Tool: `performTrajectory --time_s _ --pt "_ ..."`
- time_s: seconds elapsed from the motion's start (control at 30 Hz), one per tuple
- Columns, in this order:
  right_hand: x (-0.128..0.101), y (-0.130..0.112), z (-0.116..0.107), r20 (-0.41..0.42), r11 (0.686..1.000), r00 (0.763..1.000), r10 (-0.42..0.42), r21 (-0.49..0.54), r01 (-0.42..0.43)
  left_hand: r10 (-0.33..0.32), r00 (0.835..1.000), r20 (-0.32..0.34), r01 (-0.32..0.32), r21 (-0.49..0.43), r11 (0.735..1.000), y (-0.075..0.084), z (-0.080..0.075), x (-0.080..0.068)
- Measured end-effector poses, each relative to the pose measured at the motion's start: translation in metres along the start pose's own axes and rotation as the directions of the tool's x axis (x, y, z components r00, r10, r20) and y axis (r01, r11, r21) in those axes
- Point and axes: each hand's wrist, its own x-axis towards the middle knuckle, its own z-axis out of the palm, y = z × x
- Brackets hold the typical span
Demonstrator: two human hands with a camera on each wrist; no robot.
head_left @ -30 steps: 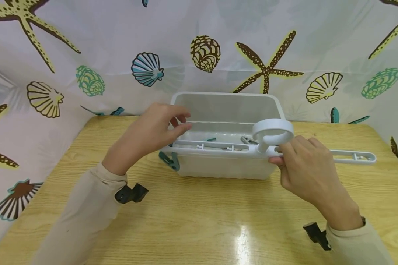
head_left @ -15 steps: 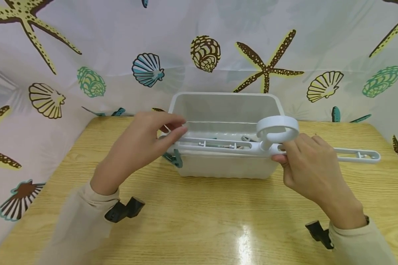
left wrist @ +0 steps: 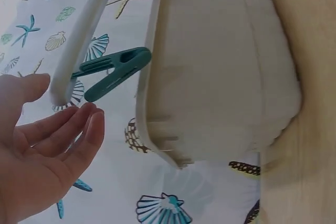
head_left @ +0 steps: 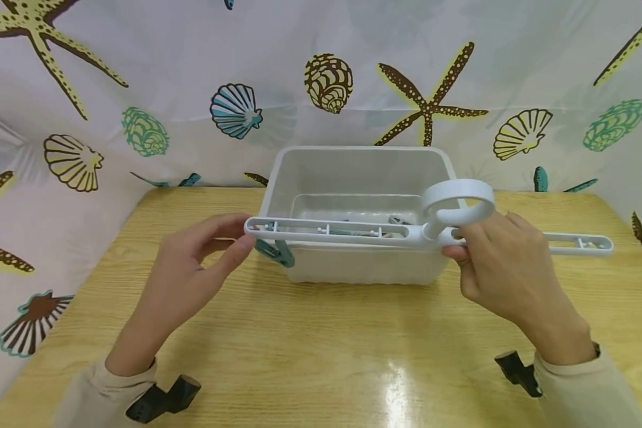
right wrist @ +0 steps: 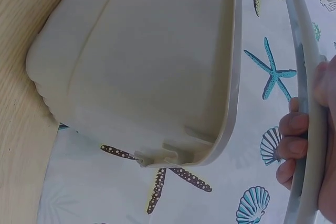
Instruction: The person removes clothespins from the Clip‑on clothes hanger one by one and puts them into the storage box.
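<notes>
A long white plastic hanger (head_left: 342, 232) with slotted arms and a round hook (head_left: 460, 193) is held level above the front rim of a white bin (head_left: 364, 264). My right hand (head_left: 505, 267) grips its bar just right of the hook; the right wrist view shows curled fingers (right wrist: 293, 137) around it. At the hanger's left end, a teal clothespin (left wrist: 118, 74) hangs from the bar. My left hand (head_left: 192, 267) is at that end, thumb and fingers apart on either side of the tip, not closed on it. Whether it touches is unclear.
Inside the bin lie a grey clothespin (head_left: 398, 220) and partly hidden teal pieces. The bin stands on a wooden table (head_left: 321, 351), near a curtain (head_left: 278, 59) printed with shells and starfish at the back.
My left hand has drawn back left and down from over the bin to the hanger's left end. The hanger has risen slightly in my right hand, which keeps its grip.
</notes>
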Motion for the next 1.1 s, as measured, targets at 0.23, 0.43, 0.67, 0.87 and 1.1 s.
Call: performTrajectory --time_s 0.23,0.43,0.67,0.87,1.1 --pt "0.001 -0.003 -0.001 0.034 1.0 0.999 0.011 0.025 -0.012 -0.139 0.969 0.204 0.2 -0.317 0.927 -0.018 0.008 -0.022" --pt "0.001 -0.006 -0.001 0.007 0.998 1.0 0.014 0.054 -0.014 -0.119 0.934 0.337 0.277 -0.471 0.837 -0.031 0.021 -0.028" --pt "0.003 -0.009 -0.002 0.014 0.996 1.0 0.017 0.085 -0.018 0.191 0.878 0.44 0.347 -0.857 0.381 -0.059 0.032 -0.031" --pt "0.002 -0.009 -0.001 0.03 0.996 1.0 0.001 0.091 -0.003 0.375 0.814 0.443 0.45 -0.89 0.075 -0.077 0.04 -0.033" --pt "0.0 -0.009 0.001 0.058 0.995 0.998 -0.04 0.098 0.034 0.429 0.796 0.428 0.466 -0.884 0.018 -0.078 0.043 -0.034"
